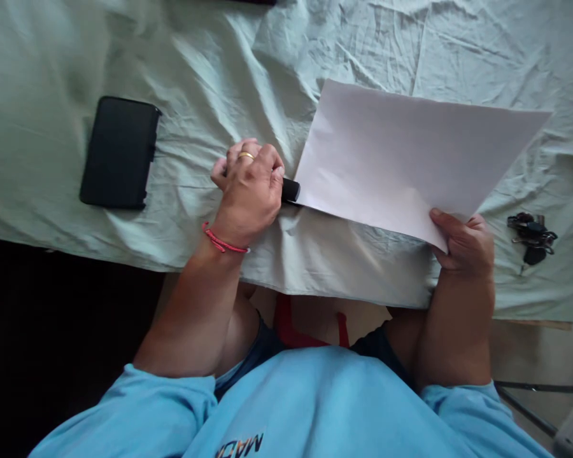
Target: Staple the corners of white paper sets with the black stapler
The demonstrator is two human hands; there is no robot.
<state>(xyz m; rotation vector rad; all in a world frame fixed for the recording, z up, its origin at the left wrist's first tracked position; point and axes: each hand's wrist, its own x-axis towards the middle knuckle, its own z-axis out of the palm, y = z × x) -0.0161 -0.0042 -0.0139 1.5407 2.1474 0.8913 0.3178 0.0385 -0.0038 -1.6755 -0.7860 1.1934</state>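
The left hand (248,191) is curled into a fist around a black marker (290,189), the fingers wrapped tight so that only the blunt black end shows past the thumb side. A gold ring sits on one finger and a red cord bracelet (222,242) circles the wrist. The marker lies roughly level with the near edge of the table, its long axis running left to right, and the exposed end points right, touching or just meeting the left edge of the sheet of paper (401,165).

The right hand (463,245) pinches the near right corner of that paper, thumb on top and the other fingers folded underneath, out of sight. The white sheet is blank on the side that shows, and is tilted, its long axis running from the marker up toward the far right, with its far right corner well out over the cloth. Whether the sheet lies flat or is lifted at the gripped corner cannot be told for certain.

Everything rests on a table covered with a wrinkled pale green cloth (219,70). A black flat case (119,152) lies toward the left, well apart from the left hand. A bunch of keys (532,235) lies near the right edge, just beside the right hand. Nothing lies between the marker and the paper.
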